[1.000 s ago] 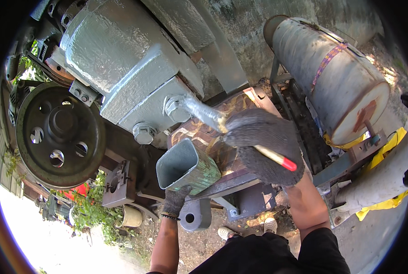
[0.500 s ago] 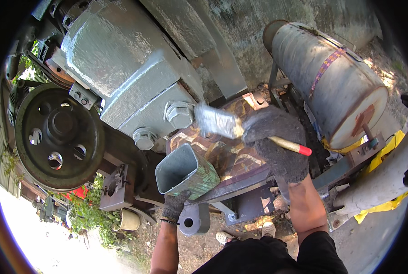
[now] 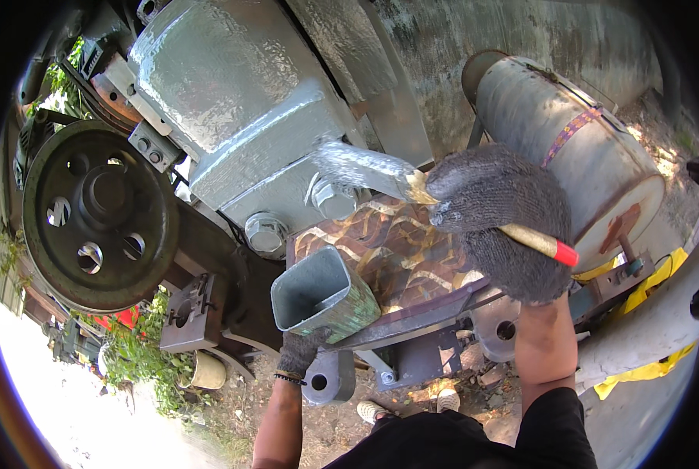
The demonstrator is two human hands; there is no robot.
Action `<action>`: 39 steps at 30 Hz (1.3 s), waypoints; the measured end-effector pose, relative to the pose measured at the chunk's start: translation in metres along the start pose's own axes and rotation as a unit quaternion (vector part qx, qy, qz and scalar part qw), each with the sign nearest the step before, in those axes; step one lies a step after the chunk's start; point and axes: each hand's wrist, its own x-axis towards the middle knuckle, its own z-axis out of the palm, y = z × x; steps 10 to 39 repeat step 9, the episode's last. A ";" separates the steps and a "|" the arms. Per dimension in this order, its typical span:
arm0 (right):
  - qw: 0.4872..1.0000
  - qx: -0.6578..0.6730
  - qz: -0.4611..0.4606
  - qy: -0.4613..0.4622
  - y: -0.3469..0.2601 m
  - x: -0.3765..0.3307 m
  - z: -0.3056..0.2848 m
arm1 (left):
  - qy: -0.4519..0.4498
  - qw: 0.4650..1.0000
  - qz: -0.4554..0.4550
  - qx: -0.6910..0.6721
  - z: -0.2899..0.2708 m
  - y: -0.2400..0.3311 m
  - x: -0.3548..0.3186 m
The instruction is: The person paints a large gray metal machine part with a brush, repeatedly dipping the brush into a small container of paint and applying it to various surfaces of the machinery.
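My right hand (image 3: 500, 205), in a dark knit glove, is closed round the handle of a paintbrush (image 3: 400, 181) with a red-tipped wooden end. Grey paint coats its bristles, which touch the grey-painted machine housing (image 3: 240, 102) just above a large hex bolt (image 3: 335, 202). A second painted bolt (image 3: 266, 233) sits lower on the left. My left hand (image 3: 301, 352), also gloved, grips the lower near side of a square, paint-streaked container (image 3: 342, 305). The container tilts with its mouth towards the upper left, and grey paint coats its inside walls.
A dark handwheel (image 3: 99, 215) stands at left, above green plants (image 3: 142, 359). A patterned board (image 3: 400, 250) lies on the metal frame under the brush. At right are a large grey cylinder (image 3: 568, 141) and yellow sheeting (image 3: 647, 367). A grey wall rises behind.
My right hand has moved right and slightly up in the view, and the brush bristles now meet the housing above the bolt. The left hand still holds the container in nearly the same place.
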 end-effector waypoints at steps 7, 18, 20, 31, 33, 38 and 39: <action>0.969 0.012 -0.062 -0.241 0.025 0.043 -0.024 | -0.003 0.999 0.043 -0.026 0.001 -0.035 0.007; 0.957 0.027 -0.062 -0.283 0.033 0.056 -0.031 | 0.008 0.997 0.064 -0.051 0.008 -0.041 0.011; 0.957 0.027 -0.062 -0.283 0.033 0.056 -0.031 | 0.008 0.997 0.064 -0.051 0.008 -0.041 0.011; 0.957 0.027 -0.062 -0.283 0.033 0.056 -0.031 | 0.008 0.997 0.064 -0.051 0.008 -0.041 0.011; 0.957 0.027 -0.062 -0.283 0.033 0.056 -0.031 | 0.008 0.997 0.064 -0.051 0.008 -0.041 0.011; 0.957 0.027 -0.062 -0.283 0.033 0.056 -0.031 | 0.008 0.997 0.064 -0.051 0.008 -0.041 0.011; 0.957 0.027 -0.062 -0.283 0.033 0.056 -0.031 | 0.008 0.997 0.064 -0.051 0.008 -0.041 0.011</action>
